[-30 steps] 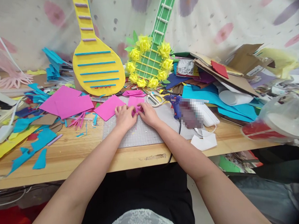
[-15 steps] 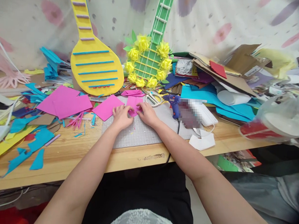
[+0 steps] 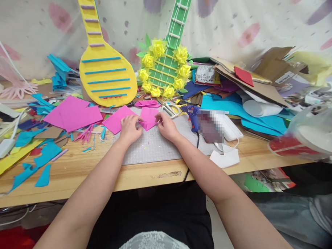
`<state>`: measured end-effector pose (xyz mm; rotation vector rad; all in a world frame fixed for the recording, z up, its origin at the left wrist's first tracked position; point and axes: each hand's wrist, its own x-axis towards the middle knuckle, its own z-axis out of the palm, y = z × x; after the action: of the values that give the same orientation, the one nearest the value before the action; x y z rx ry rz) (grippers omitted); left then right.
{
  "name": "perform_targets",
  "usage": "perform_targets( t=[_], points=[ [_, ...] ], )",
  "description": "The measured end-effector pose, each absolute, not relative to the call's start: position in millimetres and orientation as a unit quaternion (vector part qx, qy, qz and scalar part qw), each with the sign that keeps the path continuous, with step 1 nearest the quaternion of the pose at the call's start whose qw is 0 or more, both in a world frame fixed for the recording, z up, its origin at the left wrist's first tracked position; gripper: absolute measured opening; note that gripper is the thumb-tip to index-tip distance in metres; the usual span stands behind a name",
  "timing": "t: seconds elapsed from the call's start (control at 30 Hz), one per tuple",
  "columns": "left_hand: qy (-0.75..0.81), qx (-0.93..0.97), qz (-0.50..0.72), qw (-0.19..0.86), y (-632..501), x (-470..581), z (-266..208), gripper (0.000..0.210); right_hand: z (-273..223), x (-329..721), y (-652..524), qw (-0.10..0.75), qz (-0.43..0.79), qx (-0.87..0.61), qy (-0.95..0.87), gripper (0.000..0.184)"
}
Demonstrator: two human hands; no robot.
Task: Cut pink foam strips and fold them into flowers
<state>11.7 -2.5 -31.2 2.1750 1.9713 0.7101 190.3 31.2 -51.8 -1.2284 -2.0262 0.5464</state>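
A small folded piece of pink paper (image 3: 149, 116) lies on the grey cutting mat (image 3: 154, 149), its near end coming to a point. At its left edge is my left hand (image 3: 130, 129), thumb and forefinger curled in on the paper. My right hand (image 3: 167, 126) has its fingers bent around the right edge. The fingertips partly hide both edges. A larger pink sheet (image 3: 116, 120) sits just left, partly beneath my left hand. Behind the held paper is a folded pink piece (image 3: 147, 103). White-handled scissors (image 3: 170, 111) rest beyond my right hand.
A blue glue gun (image 3: 192, 116) and a white power bank (image 3: 231, 128) are to the right. A yellow paper lute (image 3: 108, 73) and a green one (image 3: 168, 72) with yellow flowers lean at the back. Blue scraps (image 3: 46, 155) litter the left; a bagged cup (image 3: 293, 143) stands far right.
My left hand has shifted slightly left and nearer to me, and my right hand slightly right. More of the pink paper's pointed near end shows between them.
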Motion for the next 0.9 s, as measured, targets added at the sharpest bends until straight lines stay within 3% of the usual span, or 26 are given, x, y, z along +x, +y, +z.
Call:
perform_targets(
  t=[0.23, 0.4, 0.6, 0.77, 0.9],
  points=[
    [0.615, 0.758, 0.21, 0.06, -1.1, 9.3, -34.8, 0.038, -48.4, 191.3, 25.6, 0.316, 0.226, -0.482, -0.786, 0.04],
    [0.622, 0.752, 0.215, 0.042, -2.0, 13.8, -35.7, 0.033, -46.9, 185.9, 20.6, 0.305, 0.25, -0.447, -0.803, 0.039],
    [0.675, 0.703, 0.222, -0.003, -8.1, 19.6, -31.7, 0.046, -45.3, 184.3, 20.4, 0.352, 0.229, -0.441, -0.793, 0.036],
    [0.647, 0.737, 0.191, 0.042, -6.1, 18.4, -34.3, 0.043, -49.2, 186.4, 27.5, 0.326, 0.186, -0.483, -0.791, 0.037],
    [0.632, 0.733, 0.242, 0.07, -1.3, 8.6, -31.8, 0.054, -46.8, 184.0, 23.6, 0.311, 0.175, -0.47, -0.808, 0.036]
  ],
)
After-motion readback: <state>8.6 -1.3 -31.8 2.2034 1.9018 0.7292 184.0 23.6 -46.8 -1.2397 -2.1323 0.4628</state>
